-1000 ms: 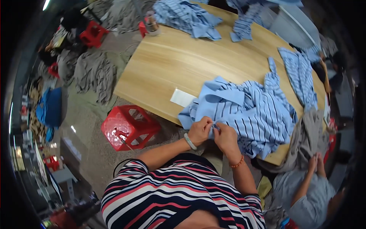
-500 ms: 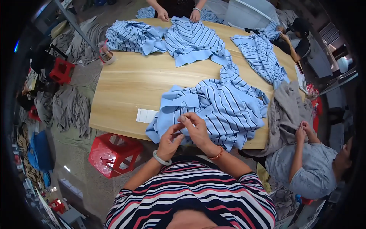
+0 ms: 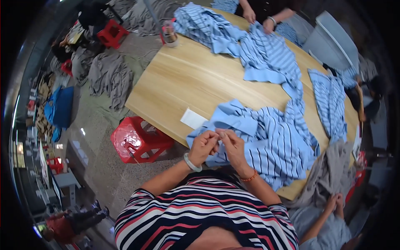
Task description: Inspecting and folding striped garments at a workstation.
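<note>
My left hand and my right hand meet fingertip to fingertip in front of me, above the near edge of the table. The fingers of both are pinched closed; whatever lies between them is too small to make out. Just beneath and beyond them spreads a light-blue knit garment with dark stripes, heaped in loose folds. A plain blue band of it lies folded right past my fingertips. Left of the garment, a small white paper rests on the wood.
The wooden table carries more striped garments, one handled by a person across from me. A grey garment hangs over the right edge near a seated person. A red stool stands at left; a clear cup sits at the far-left edge.
My view has turned, shifting the table to the right. My fingertips have come together; before, the hands were slightly apart, with a thin dark loop of thread showing by the right fingers.
</note>
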`<state>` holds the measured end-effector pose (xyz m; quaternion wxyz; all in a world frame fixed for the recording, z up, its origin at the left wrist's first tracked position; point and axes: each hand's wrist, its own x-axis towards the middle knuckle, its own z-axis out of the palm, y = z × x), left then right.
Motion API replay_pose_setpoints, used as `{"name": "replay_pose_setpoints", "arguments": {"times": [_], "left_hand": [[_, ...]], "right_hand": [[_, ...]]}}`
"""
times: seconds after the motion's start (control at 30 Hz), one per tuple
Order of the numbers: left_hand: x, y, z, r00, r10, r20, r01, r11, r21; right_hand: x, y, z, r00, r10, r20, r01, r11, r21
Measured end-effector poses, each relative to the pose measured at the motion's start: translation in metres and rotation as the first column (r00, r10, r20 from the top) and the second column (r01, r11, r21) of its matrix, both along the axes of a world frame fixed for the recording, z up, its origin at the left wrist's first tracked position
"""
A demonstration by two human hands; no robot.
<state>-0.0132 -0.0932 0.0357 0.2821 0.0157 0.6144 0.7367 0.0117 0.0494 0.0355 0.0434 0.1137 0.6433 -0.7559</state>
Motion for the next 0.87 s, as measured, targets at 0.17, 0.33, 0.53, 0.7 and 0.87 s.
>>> {"name": "replay_pose_setpoints", "arguments": {"times": [0.17,0.33,0.53,0.7,0.87], "left_hand": [[-0.150,-0.111,-0.046,0.783,0.219,-0.582,-0.501,0.776,-0.382],[-0.325,-0.188,-0.038,0.646,-0.085,-0.758,-0.664,0.427,-0.614],[-0.470,-0.187,-0.034,0.705,-0.136,-0.696,-0.666,0.210,-0.716],[-0.544,-0.182,-0.049,0.706,-0.205,-0.678,-0.638,0.231,-0.734],[-0.596,-0.169,-0.051,0.632,-0.544,-0.552,-0.517,0.235,-0.823]], "right_hand": [[-0.034,0.013,-0.023,0.991,-0.068,-0.118,0.100,0.949,0.299],[-0.038,0.047,-0.067,0.984,-0.121,-0.134,0.180,0.597,0.782],[-0.054,0.037,-0.086,0.983,-0.179,-0.047,0.118,0.410,0.904],[-0.062,0.028,-0.077,0.976,-0.205,-0.072,0.143,0.356,0.923],[-0.062,0.026,-0.080,0.943,-0.320,-0.096,0.190,0.278,0.942]]}}
